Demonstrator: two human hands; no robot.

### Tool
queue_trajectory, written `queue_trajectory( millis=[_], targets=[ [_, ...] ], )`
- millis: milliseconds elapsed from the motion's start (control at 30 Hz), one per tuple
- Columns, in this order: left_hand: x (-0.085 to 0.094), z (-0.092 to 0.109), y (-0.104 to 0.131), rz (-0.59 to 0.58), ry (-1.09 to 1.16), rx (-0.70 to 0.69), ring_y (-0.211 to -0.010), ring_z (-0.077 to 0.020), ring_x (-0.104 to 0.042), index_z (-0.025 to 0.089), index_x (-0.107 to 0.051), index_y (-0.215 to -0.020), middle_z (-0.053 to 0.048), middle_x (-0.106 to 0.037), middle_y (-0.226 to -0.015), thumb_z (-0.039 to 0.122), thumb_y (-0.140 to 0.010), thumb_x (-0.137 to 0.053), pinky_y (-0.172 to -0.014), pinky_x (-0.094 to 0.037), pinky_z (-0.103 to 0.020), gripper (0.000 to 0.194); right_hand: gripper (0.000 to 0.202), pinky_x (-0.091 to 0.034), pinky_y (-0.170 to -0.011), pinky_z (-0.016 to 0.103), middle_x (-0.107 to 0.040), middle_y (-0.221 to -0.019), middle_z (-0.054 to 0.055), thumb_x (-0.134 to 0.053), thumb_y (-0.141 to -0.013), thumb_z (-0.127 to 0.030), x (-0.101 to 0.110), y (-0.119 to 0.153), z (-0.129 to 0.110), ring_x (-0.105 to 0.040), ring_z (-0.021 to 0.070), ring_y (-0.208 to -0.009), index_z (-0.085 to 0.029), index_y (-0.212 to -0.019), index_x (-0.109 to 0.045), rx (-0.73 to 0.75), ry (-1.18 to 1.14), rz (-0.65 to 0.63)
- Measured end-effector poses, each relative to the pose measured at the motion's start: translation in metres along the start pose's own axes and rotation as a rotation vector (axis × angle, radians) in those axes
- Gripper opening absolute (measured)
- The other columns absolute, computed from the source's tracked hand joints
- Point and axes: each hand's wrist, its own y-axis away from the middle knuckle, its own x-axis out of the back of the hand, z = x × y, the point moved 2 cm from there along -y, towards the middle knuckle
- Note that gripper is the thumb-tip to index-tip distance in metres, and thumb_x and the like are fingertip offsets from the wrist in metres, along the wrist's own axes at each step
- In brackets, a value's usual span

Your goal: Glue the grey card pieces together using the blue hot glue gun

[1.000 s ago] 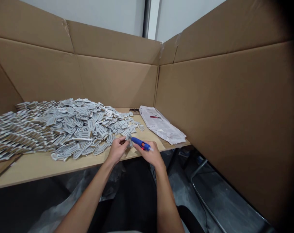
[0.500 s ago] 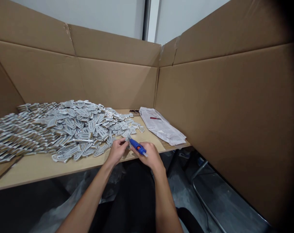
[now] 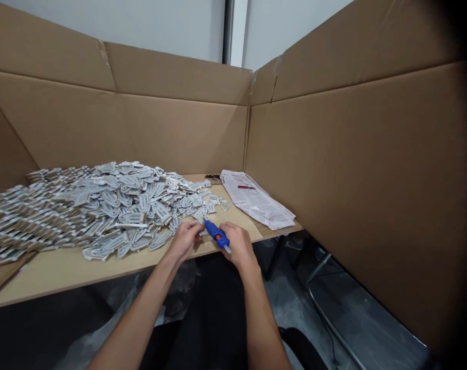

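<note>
Slippage worries me: my left hand (image 3: 185, 240) pinches one small grey tag (image 3: 201, 229) at the bench (image 3: 64, 264) edge, right hand (image 3: 235, 244) gripping the blue tool (image 3: 216, 236). A hard push could drop the tag or jab my fingers.

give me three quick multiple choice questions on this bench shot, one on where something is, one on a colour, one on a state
1. Where does the printed paper sheet lie?
A. right of the pile of grey tags
B. under the pile
C. on the floor

2. What colour is the tool in the right hand?
A. green
B. blue
C. yellow

3. How is the left hand?
A. flat and empty on the table
B. pinching a small tag by the tool's tip
C. out of view

Answers: 1 A, the sheet lies by the right cardboard wall; 2 B, its body is blue; 3 B, its fingers close beside the tip.
</note>
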Motion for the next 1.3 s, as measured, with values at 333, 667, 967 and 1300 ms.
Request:
queue_trajectory(
  millis=[333,667,967,1300],
  targets=[
    [-0.007,0.009,0.014,-0.295,0.116,0.245,-0.06,-0.0127,-0.056,0.015,-0.074,-0.071,-0.003,-0.065,-0.067,0.029,-0.058,-0.088,-0.056,-0.048,-0.025,0.024,0.022,-0.044,-0.062,0.029,-0.059,-0.073,0.001,-0.059,-0.096,-0.041,-0.005,0.0,0.01,-0.056,0.0199,-0.063,-0.022,-0.086,-0.055,-0.205,-0.537,0.397],
    [-0.007,0.008,0.021,-0.41,0.02,0.278,-0.058,-0.0133,-0.055,0.017,-0.079,-0.072,-0.004,-0.068,-0.067,0.021,-0.052,-0.089,-0.057,-0.044,-0.025,0.022,0.017,-0.061,-0.085,0.039,-0.074,-0.101,0.008,-0.053,-0.078,-0.03,-0.004,-0.003,0.011,-0.075,0.0272,-0.093,-0.022,-0.093,-0.057,-0.159,-1.152,0.172],
    [-0.011,0.01,0.021,-0.478,0.057,0.313,-0.059,-0.0121,-0.056,0.013,-0.08,-0.075,-0.005,-0.069,-0.066,0.027,-0.058,-0.089,-0.059,-0.046,-0.023,0.024,0.009,-0.054,-0.052,0.026,-0.061,-0.068,-0.004,-0.054,-0.073,-0.02,0.014,0.011,0.019,-0.067,0.0184,-0.055,-0.023,-0.081,-0.053,-0.181,-1.098,0.033],
    [-0.009,0.005,0.023,-0.701,-0.062,0.241,-0.067,-0.0157,-0.061,0.015,-0.084,-0.087,-0.01,-0.075,-0.081,0.033,-0.067,-0.091,-0.064,-0.046,-0.025,0.029,0.023,-0.059,-0.091,0.037,-0.075,-0.097,0.005,-0.051,-0.07,-0.019,-0.002,0.0,0.016,-0.074,0.0264,-0.097,-0.021,-0.088,-0.065,-0.143,-1.194,0.097]
  ],
)
